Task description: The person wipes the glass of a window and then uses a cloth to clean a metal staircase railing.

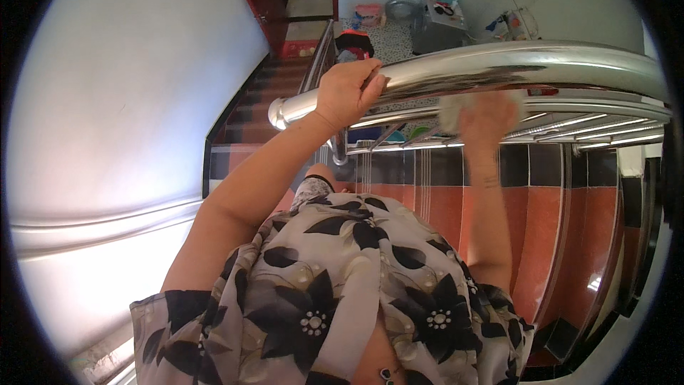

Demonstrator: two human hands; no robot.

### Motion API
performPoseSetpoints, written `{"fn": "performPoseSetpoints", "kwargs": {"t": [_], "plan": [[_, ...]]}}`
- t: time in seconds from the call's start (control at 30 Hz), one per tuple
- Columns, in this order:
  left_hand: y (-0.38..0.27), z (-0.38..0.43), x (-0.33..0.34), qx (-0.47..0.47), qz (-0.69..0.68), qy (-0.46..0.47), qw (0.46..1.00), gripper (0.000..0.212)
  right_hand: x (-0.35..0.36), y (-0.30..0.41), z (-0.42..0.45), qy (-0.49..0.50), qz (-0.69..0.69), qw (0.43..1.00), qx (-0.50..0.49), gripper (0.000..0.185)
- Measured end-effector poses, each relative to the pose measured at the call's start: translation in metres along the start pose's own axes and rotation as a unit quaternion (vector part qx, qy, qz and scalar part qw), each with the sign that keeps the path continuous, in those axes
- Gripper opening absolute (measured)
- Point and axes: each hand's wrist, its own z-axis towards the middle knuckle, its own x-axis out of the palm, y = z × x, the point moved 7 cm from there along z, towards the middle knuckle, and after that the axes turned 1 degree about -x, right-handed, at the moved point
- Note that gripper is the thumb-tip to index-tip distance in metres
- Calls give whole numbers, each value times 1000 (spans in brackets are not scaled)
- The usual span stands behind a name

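Observation:
My left hand (350,91) grips the thick stainless steel handrail (481,70) near its rounded end cap. Farther right, my right hand (490,117) is blurred and rests against a pale cloth (453,112), just below the handrail at a thinner metal rail (582,105). Its fingers lie over the cloth, and part of the cloth is hidden behind them. Slanting metal bars (577,128) run below that rail.
Red and black tiled stairs (443,214) lie under me and rise to the right; more steps (248,101) descend at the left beside a white wall (123,91). Beyond the railing, a grey covered table (443,21), a clear basin (401,9) and a pink basket (368,14) stand on the lower floor.

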Motion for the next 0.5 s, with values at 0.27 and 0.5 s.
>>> {"fn": "performPoseSetpoints", "kwargs": {"t": [0.27, 0.5], "plan": [[1, 4, 8, 14, 13, 3, 1000, 32, 9, 132, -21, 37, 144, 973, -176, 49], [9, 2, 12, -5, 12, 20, 1000, 31, 12, 129, -24, -9, 196, 964, -180, 39]]}}
